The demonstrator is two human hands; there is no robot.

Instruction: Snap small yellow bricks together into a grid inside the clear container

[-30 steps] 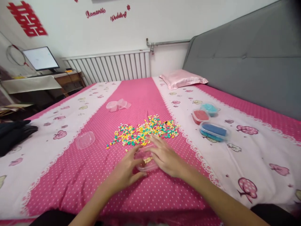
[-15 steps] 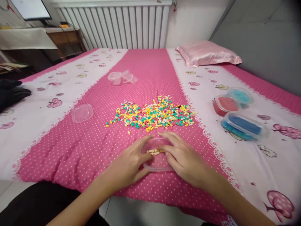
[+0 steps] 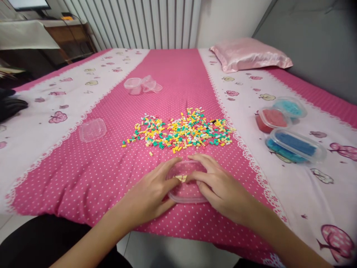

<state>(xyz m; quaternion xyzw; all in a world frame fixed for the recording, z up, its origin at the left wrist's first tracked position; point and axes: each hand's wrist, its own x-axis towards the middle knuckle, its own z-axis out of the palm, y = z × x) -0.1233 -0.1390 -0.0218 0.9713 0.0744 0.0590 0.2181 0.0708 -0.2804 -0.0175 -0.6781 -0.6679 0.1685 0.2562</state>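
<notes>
A clear plastic container (image 3: 189, 194) rests near the front edge of the bed, between my two hands. Inside it lie a few pale yellow toy bricks (image 3: 182, 178). My left hand (image 3: 158, 186) grips the container's left side, its thumb reaching over the rim to the bricks. On the opposite side, my right hand (image 3: 216, 182) grips the rim, with a finger bent inward against the bricks. My fingers partly hide them. Just beyond the container spreads a loose pile of small building bricks (image 3: 181, 130) in yellow, green, white and pink.
A clear lid (image 3: 93, 130) lies to the left. Farther back are several clear containers and lids (image 3: 142, 85). On the right sit boxes of red (image 3: 272, 119), light blue (image 3: 290, 108) and dark blue (image 3: 295, 145) material. A pink pillow (image 3: 251, 54) lies behind.
The view has tilted down slightly. Both hands stay on the container; my fingertips have shifted a little, closer together over the pale yellow bricks.
</notes>
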